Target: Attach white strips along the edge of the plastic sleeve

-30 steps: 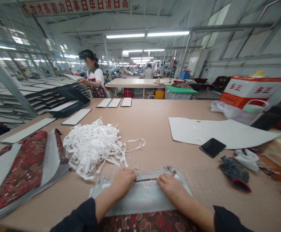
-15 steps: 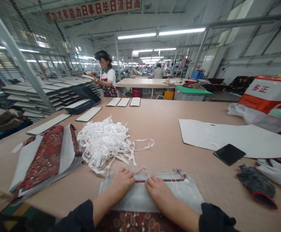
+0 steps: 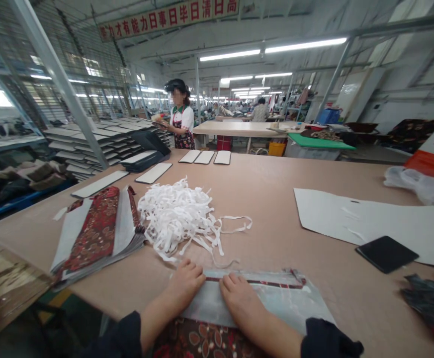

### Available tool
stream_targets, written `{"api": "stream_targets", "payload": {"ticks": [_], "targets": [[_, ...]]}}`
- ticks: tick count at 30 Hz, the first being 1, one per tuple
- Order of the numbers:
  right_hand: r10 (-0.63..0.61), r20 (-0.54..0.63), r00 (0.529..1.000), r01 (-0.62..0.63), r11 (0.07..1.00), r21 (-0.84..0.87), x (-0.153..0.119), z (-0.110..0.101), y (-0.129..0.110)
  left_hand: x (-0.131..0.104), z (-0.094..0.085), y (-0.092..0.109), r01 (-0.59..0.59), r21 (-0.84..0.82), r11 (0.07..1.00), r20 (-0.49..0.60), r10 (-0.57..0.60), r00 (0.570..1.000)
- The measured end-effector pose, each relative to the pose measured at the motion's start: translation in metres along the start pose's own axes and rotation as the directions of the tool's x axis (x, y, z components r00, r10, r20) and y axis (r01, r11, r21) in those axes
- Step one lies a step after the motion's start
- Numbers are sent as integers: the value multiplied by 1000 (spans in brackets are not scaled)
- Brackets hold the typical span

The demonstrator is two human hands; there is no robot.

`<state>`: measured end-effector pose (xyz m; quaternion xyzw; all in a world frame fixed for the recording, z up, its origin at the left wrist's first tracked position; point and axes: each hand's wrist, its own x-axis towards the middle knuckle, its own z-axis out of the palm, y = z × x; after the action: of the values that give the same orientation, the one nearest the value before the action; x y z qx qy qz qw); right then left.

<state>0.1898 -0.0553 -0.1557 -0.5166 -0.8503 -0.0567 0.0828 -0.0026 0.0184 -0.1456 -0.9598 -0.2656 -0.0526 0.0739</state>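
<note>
A grey cloth piece [image 3: 284, 298] with a narrow red patterned strip near its far edge lies at the front of the table, and brown-red leaf-patterned cloth [image 3: 202, 338] shows at its near side. My left hand [image 3: 187, 283] holds the far edge left of the middle, fingers together and curled down. Close beside it on the right, my right hand [image 3: 241, 298] has its fingers bent over the same edge. The fingertips and whatever lies under them are hidden. A tangled heap of white strips [image 3: 179, 214] is just beyond my left hand.
Stacked patterned and grey cloth pieces [image 3: 97, 228] lie at the left. White panels [image 3: 153, 173] sit along the far edge. To the right are a large white sheet [image 3: 373, 219], a black flat square [image 3: 387, 253] and a dark glove [image 3: 429, 303]. Beyond the table stands a person [image 3: 182, 119].
The view has turned a little to the left, so the surroundings appear farther right. Both hands keep the cloth edge, and the cloth lies slightly farther right in view.
</note>
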Motion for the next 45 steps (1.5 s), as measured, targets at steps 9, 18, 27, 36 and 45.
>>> {"api": "stream_targets", "payload": {"ticks": [9,18,27,36,45], "targets": [[22,45,999,-26,995,93,22,-10,-5,-16,0,1,124,-12,992,-38,-124,992],[-58,97,994,49,994,94,26,-1,-23,-38,0,22,288,-24,957,-82,-289,954],[196,312,930,-301,893,336,71,-13,-13,-52,1,14,499,-234,834,-194,-543,817],[39,284,958,-238,661,711,65,-18,-5,-45,8,9,607,-620,496,-35,-791,611],[-47,52,998,-15,589,808,96,18,-14,-35,6,6,630,-638,444,12,-812,584]]}}
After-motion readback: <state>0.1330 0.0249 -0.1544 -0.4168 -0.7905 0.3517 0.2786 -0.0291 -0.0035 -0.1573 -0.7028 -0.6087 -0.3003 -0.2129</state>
